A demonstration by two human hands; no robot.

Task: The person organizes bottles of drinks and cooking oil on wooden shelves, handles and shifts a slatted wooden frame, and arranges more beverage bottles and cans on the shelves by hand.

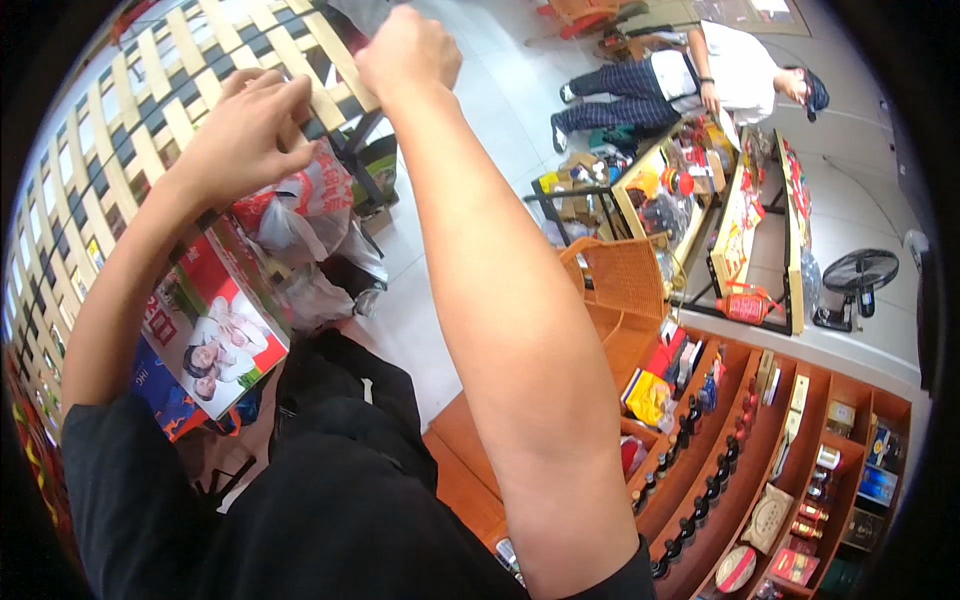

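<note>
A lattice of pale and dark woven strips (150, 95) fills the upper left. At its near edge, my left hand (245, 135) has its fingers curled over the strips and its thumb below. Past the lattice's far corner, my right hand (412, 55) is closed in a fist at the end of the outstretched arm; whatever it holds is hidden. A little dark red shows beside that fist. Under the left hand hang plastic bags with red print (310, 205), near a red box with a picture of people (225, 345).
Another person (735, 75) stands at the upper right by shelves of packaged goods (735, 225). A wicker basket (620, 275), a black fan (860, 275) and a brown wooden rack of bottles (745, 430) stand on the right. Pale floor tiles (500, 85) show beyond my right arm.
</note>
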